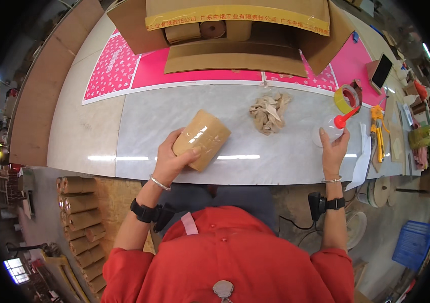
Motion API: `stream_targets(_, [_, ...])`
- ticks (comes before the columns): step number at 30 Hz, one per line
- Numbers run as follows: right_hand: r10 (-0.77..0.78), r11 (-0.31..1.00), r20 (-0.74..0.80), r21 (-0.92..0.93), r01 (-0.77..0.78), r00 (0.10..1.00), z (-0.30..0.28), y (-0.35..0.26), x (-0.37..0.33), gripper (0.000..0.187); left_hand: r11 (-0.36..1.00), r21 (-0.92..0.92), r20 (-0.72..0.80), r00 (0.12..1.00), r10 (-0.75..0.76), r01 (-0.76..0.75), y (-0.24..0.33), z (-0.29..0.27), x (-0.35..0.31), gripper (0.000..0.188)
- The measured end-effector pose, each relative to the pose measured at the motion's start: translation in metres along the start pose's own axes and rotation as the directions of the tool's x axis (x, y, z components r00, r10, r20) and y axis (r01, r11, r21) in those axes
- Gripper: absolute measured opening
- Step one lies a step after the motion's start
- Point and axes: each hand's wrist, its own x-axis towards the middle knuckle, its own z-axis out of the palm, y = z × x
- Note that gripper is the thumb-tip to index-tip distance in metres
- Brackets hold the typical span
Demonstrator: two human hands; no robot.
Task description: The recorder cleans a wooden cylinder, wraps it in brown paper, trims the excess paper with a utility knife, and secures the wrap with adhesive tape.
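My left hand [173, 155] is closed around a glossy tan roll [204, 139], tilted above the grey tabletop [174, 108]. The thumb lies across its near end. My right hand [335, 146] grips a clear squeeze bottle [327, 129] with a red spout cap [340, 121] at the right of the table. The spout points up and to the right. Between the hands, farther back, lies a crumpled beige cloth [270, 112]. Just beyond the bottle stands a roll of yellow tape [345, 99].
An open cardboard box [235, 56] with similar rolls inside stands at the back on a pink printed sheet [195, 76]. Orange-yellow cutters [378, 134] and a phone [380, 70] are at the right. More rolls [81, 212] are stacked low at the left, beside a pale board.
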Motion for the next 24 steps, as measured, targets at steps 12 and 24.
stream_targets(12, [0.191,0.975,0.36,0.035,-0.218,0.913,0.025,-0.095,-0.073,0.062,0.865,-0.48,0.101,0.989,-0.112,0.147,-0.009,0.014,-0.008,0.064])
stream_targets(24, [-0.197,0.96,0.75,0.277,-0.03,0.632,0.149,-0.132,-0.09,0.089,0.995,0.074,0.247,0.968,0.052,-0.072,-0.001,-0.032,-0.027,0.095])
